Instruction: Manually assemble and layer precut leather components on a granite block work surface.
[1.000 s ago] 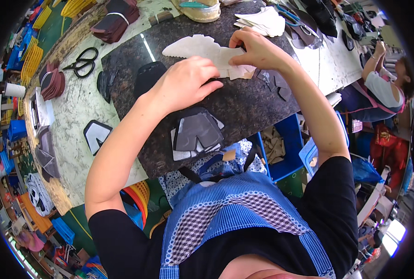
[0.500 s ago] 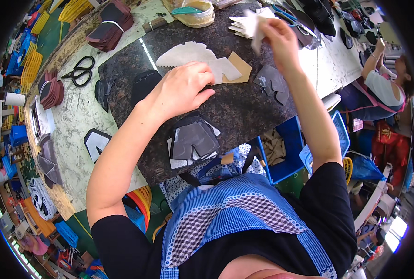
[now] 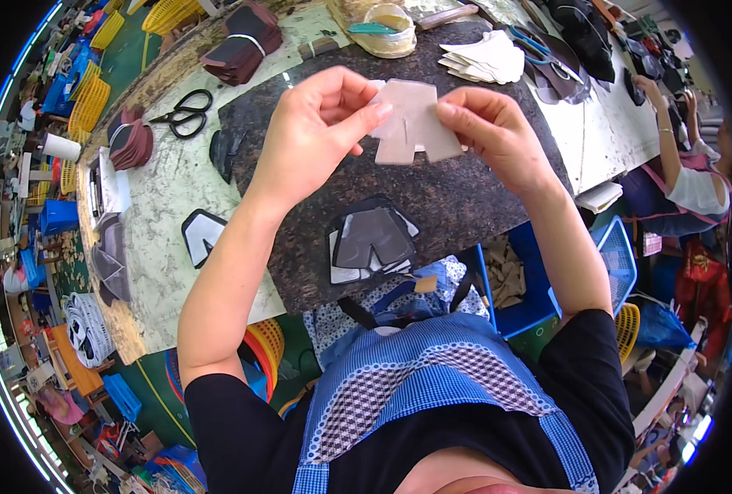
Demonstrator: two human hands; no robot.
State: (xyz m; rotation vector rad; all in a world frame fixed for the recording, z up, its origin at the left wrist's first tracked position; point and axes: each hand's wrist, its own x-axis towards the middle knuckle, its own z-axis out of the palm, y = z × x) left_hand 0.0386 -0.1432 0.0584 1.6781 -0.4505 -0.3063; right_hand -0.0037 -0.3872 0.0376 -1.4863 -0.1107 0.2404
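Above the dark stone slab (image 3: 300, 247) I hold up a pale grey cut piece (image 3: 411, 115) with a notch in its lower edge. My left hand (image 3: 308, 140) pinches its left edge between thumb and fingers. The right edge is pinched by my right hand (image 3: 501, 140). A bit of white shows behind the piece, so a second layer may lie under it. Nearer to me on the slab rests a pile of dark grey notched pieces (image 3: 374, 239) with white ones under them. A fanned stack of white pieces (image 3: 488, 58) lies beyond my right hand.
Black-handled scissors (image 3: 186, 114) and banded maroon pieces (image 3: 242, 41) lie at left. A pale tub (image 3: 390, 41) with a teal-handled tool stands at the back, blue-handled scissors (image 3: 534, 48) at the far right. A blue crate (image 3: 530, 309) sits below the slab's edge. Another person (image 3: 695, 177) works at right.
My left hand has come up off the pale pieces on the slab. My right hand has moved down and inward from the white stack. Both now grip one raised layered piece.
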